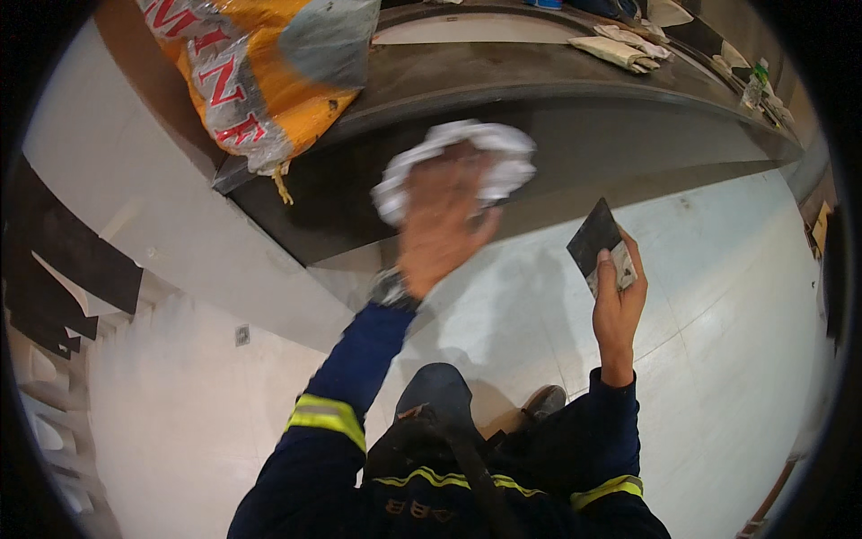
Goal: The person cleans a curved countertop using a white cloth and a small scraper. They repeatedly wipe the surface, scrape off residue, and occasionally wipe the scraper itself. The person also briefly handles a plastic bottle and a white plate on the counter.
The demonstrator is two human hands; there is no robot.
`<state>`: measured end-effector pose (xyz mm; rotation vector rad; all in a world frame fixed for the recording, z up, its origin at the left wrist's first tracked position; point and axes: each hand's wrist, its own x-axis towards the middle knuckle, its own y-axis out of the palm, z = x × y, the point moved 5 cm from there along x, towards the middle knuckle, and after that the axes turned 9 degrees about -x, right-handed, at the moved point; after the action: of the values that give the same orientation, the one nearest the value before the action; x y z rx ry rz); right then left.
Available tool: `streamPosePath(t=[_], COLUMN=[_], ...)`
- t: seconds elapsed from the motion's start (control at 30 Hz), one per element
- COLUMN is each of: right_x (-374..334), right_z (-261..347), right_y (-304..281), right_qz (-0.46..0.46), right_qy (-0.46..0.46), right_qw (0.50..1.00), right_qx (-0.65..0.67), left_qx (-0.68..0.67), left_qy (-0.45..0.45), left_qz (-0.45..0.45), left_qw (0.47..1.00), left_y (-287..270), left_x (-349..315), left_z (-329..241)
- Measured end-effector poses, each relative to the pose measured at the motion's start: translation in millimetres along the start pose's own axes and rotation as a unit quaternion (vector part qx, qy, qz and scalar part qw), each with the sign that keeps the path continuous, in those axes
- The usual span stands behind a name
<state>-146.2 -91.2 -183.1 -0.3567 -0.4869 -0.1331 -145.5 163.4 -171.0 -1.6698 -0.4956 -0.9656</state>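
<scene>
My left hand (437, 225) is blurred by motion, its palm over a crumpled white cloth (510, 151). Both are up against the dark front face (620, 135) of a curved counter, near its lower edge. The cloth spreads out around my fingers, whose tips are hard to make out. To the right, my right hand (618, 310) is closed around a flat scraper (593, 235) with a dark, straight-edged blade. Its lower part is mottled grey-white under my thumb. The scraper is tilted and stands apart from the counter, over the pale floor.
An orange, grey and white plastic sack (278, 76) hangs over the counter's left end. Folded pale cloths (615, 52) lie on the dark countertop (467, 67), and a clear bottle (755, 83) stands farther right. A white wall (162, 171) borders the left side.
</scene>
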Motion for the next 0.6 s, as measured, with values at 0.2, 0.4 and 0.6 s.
streamPosePath(t=[0.2, 0.4, 0.6], right_x=[6, -4, -1], right_z=[10, 2, -6], right_y=[6, -14, -2], right_qz=[-0.039, -0.052, 0.013], right_qy=[0.012, 0.007, 0.030], right_qw=[0.998, 0.998, 0.999], right_qx=[0.053, 0.025, 0.037], left_qx=[-0.047, -0.007, 0.151], left_qy=[0.178, -0.003, -0.094], left_qz=[0.082, 0.063, -0.017], left_qw=[0.980, 0.998, 0.984], left_y=[67, -6, -52], left_x=[70, -38, -156], left_z=[-50, 19, 77])
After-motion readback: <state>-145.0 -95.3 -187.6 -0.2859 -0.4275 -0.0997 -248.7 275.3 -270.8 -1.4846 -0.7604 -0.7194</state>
